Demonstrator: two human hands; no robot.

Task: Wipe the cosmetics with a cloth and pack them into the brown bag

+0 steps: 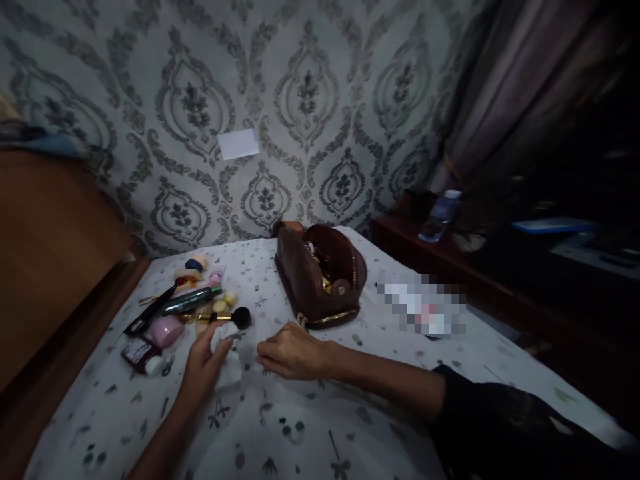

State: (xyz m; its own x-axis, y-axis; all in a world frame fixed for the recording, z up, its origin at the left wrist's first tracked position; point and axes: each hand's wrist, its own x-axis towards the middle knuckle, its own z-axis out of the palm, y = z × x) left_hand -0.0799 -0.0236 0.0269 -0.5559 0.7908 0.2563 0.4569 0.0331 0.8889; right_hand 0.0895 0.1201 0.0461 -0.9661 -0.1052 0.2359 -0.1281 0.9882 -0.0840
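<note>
My left hand (209, 357) is closed around a crumpled white tissue (230, 370), low over the patterned cloth. Just beyond its fingertips is a dark round-headed brush (241, 317) with a gold section; I cannot tell whether the hand touches it. To the right, my right hand (295, 352) has its fingers curled together, and whatever lies in them is hidden. Behind it stands a brown zip bag (300, 273), gaping, with small cosmetics inside. Left of my left hand lie a pink jar (167, 331), a dark red bottle with a white cap (143, 357) and a green tube (193, 301).
More small cosmetics (195, 264) lie at the back left of the white patterned cloth (300, 427). A blurred-out flat object (423, 305) is at the right. A clear bottle (440, 217) stands on the dark ledge (400, 233). A wooden panel (55, 247) rises at the left.
</note>
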